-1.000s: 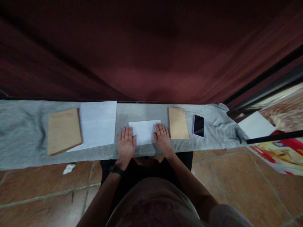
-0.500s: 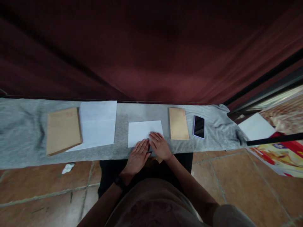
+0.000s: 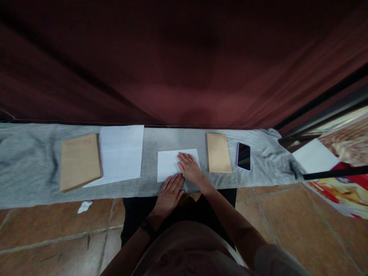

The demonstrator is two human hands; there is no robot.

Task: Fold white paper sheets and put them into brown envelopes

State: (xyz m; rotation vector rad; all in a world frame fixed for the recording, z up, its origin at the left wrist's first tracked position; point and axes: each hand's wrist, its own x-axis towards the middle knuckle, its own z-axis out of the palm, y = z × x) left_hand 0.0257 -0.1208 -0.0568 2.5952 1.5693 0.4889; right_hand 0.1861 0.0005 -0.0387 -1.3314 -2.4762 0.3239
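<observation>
In front of me a folded-looking white sheet of paper (image 3: 167, 163) lies flat on a grey cloth (image 3: 151, 153). My left hand (image 3: 170, 190) rests at the sheet's near edge, its fingers stretched out and pressed down on the paper. My right hand (image 3: 189, 167) lies flat across the sheet's right half, fingers extended toward the far edge. Neither hand grips anything. To the right sits a small stack of brown envelopes (image 3: 219, 153). On the left, larger brown envelopes (image 3: 79, 161) partly cover white paper sheets (image 3: 121, 155).
A phone (image 3: 243, 156) lies right of the small envelopes. The cloth covers a narrow bench before a dark red wall-like surface (image 3: 172, 96). Beyond its right end are a white sheet (image 3: 315, 156) and a red-yellow package (image 3: 343, 189). A crumpled tissue (image 3: 84, 206) is on the tiled floor.
My right hand has slid forward over the white sheet, away from my body. My left hand stays by the near edge. The whole view has shifted slightly.
</observation>
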